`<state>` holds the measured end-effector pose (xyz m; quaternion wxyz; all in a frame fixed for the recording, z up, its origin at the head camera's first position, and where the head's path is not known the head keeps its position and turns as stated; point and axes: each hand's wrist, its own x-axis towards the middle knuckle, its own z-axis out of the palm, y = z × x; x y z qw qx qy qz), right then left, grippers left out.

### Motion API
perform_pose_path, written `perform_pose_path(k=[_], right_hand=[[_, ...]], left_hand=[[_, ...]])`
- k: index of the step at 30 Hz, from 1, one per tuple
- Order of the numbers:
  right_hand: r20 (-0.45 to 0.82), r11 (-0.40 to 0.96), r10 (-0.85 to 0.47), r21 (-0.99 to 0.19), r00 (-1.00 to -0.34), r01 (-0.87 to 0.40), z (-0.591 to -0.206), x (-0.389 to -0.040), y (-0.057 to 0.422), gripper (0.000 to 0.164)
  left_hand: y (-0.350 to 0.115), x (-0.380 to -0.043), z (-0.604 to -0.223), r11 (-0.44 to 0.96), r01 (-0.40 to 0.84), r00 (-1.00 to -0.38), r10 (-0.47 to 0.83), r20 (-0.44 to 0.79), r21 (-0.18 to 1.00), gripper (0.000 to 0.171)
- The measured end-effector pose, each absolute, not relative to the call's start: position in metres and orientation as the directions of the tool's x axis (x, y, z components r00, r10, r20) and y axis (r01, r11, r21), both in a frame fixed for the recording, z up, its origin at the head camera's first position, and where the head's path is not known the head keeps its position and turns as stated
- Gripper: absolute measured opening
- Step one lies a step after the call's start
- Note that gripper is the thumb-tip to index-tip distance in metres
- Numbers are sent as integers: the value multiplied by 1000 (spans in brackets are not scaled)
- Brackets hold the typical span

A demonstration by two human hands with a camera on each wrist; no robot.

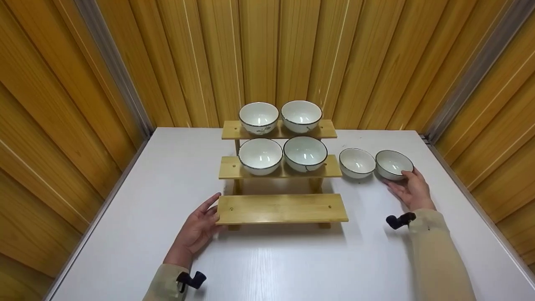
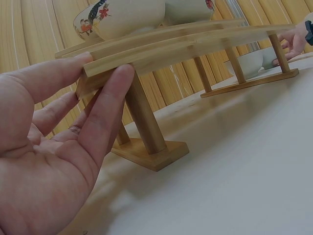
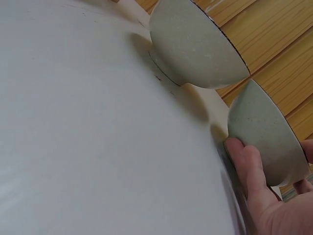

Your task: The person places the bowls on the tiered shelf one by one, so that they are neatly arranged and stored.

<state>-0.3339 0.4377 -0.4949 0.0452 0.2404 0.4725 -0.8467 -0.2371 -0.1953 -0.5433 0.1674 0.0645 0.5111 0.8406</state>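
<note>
A three-tier wooden stand stands mid-table. My left hand holds the left end of its lowest board; in the left wrist view the fingertips lie against the board's end and edge. On the right, my right hand grips a white bowl with a dark rim, thumb at the rim and fingers low on its side. The right wrist view shows those fingers near the bowl's foot. A similar bowl stands just left of it on the table.
Two bowls, left and right, sit on the top board. The middle board carries another two, left and right. The white table is bounded by wood-patterned walls.
</note>
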Motion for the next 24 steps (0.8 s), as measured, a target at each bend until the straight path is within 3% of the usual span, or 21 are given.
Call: perform_pose_path(k=[24], right_hand=[[-389, -659, 136, -723, -911, 210, -486, -294, 439, 83]], left_hand=[[-197, -238, -545, -436, -202, -923, 385, -21, 877, 73]])
